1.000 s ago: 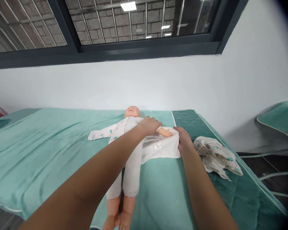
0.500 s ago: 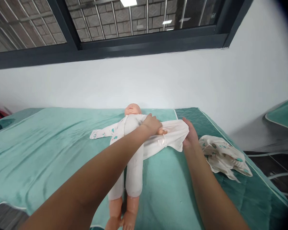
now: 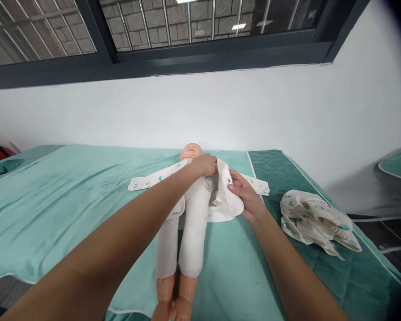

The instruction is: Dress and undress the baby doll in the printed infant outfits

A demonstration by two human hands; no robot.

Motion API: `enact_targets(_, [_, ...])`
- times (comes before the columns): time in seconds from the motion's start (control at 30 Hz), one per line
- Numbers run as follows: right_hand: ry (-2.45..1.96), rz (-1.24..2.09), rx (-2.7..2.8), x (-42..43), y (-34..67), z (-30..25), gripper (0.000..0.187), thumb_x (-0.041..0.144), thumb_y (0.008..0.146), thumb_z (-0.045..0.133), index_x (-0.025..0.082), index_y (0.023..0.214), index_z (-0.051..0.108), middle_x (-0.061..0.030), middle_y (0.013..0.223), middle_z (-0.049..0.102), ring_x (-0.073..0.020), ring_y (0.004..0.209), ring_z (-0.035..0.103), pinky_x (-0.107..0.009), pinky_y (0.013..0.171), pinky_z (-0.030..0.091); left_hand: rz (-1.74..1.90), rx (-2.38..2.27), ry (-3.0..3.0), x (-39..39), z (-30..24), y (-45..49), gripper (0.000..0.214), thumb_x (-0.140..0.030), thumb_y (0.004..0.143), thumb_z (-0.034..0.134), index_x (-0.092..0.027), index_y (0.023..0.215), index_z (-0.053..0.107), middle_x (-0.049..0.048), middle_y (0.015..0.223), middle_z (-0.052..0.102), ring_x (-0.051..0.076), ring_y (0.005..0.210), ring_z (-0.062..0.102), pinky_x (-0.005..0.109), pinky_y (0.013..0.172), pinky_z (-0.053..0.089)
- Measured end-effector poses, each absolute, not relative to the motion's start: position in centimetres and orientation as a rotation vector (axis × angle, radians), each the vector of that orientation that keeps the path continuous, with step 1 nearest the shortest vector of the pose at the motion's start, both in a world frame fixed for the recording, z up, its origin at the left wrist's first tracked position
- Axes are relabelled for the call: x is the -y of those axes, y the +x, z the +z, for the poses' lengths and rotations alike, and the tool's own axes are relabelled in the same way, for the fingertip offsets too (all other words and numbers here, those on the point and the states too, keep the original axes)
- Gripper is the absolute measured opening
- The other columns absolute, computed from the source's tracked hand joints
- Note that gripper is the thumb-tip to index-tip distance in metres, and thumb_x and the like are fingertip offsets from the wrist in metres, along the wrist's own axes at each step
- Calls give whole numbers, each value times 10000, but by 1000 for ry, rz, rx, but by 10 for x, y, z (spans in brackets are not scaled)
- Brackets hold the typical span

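Note:
A baby doll (image 3: 194, 232) lies on its back on the bed, head toward the wall. Its cloth body and upper legs are white; the lower legs are bare. Around its upper body is a white baby shirt (image 3: 232, 203) with green prints, both sleeves stretched out sideways. My left hand (image 3: 205, 165) is closed at the shirt's upper edge over the doll's chest, its fingertips partly hidden. With thumb and fingers, my right hand (image 3: 249, 196) grips the shirt's front panel, which is lifted and folded back beside the doll's trunk.
A crumpled printed cloth (image 3: 317, 218) lies to the right on the dark green quilted cover (image 3: 270, 171). Light green bedding (image 3: 70, 191) spreads to the left. Behind the bed stand a white wall (image 3: 187, 111) and a dark-framed window (image 3: 220, 55).
The right sleeve, earlier turned inside out, now lies flat with its printed side showing. My right hand has moved inward to the front panel; my left hand has shifted slightly up.

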State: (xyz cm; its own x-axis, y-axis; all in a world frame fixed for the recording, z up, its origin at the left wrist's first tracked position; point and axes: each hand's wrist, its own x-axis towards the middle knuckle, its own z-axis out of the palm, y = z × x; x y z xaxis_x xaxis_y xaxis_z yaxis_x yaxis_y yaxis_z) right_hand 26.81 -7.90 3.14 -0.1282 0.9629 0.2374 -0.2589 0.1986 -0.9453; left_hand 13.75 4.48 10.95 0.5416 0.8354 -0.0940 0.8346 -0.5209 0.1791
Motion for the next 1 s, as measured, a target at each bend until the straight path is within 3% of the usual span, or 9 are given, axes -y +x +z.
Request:
enact_targets(0.13, [-656,1387,1334,86,254,39,598,411,785,688,289,1350,535,-33,1507,467,-288,1399,412,-442,1113,402,179,-1453,2464,-55,116,125,384,-427,920,429,-180,1108,655,100,1082,720,222,965,659,292,836,467])
enact_targets(0.23, [-552,1486,1392,91,249,45,568,392,809,692,288,1349,555,-34,1528,439,-268,1419,378,-420,1117,387,156,-1330,2396,-54,117,120,463,-505,823,572,-213,1177,627,66,1138,701,215,971,654,278,816,473])
enact_targets(0.33, [-482,1597,1377,95,249,46,552,380,835,692,303,1362,547,-59,1539,421,-258,1298,514,-382,987,482,123,-1242,2446,-52,115,120,513,-311,670,734,-237,1171,652,34,1015,714,205,870,657,267,748,479])
enact_targets(0.4, [-458,1648,1370,97,250,46,518,370,855,681,312,1353,553,-68,1541,416,-246,1263,541,-363,936,502,248,-1315,2478,-53,113,119,443,-197,696,672,-229,1137,672,31,910,707,206,845,652,280,758,481])
enact_targets(0.5, [-427,1648,1381,98,253,45,473,359,860,680,306,1320,581,-77,1522,444,-255,1319,497,-396,983,481,493,-1451,2467,-58,110,111,330,-153,776,561,-194,1082,676,72,1010,684,223,996,622,315,882,469])
enact_targets(0.6, [-469,1491,1355,93,265,44,370,341,858,682,290,1223,645,-86,1422,560,-276,1295,531,-457,1019,462,709,-1496,2440,-55,110,97,244,-111,798,507,-179,952,683,92,1101,656,218,1061,593,339,948,454])
enact_targets(0.7, [-585,1265,1230,84,284,38,267,304,864,667,281,1130,680,-81,1311,648,-268,1226,588,-458,1006,472,1039,-1358,2317,-33,111,77,238,-119,838,466,-188,959,659,74,1107,652,192,1041,599,339,941,470])
enact_targets(0.87, [-746,1142,1265,73,287,23,248,316,891,631,286,1136,656,-74,1260,663,-238,1128,626,-439,970,489,1347,-1285,2088,35,83,25,189,-232,915,475,-229,1033,623,30,1120,640,171,1079,586,337,963,473])
enact_targets(1.0, [-919,879,1594,79,258,15,228,327,885,648,278,1106,663,-77,1249,623,-246,1212,553,-422,970,481,1378,-1391,1963,88,32,-25,229,-257,936,473,-229,1119,609,58,1203,611,196,1172,550,367,1019,446])
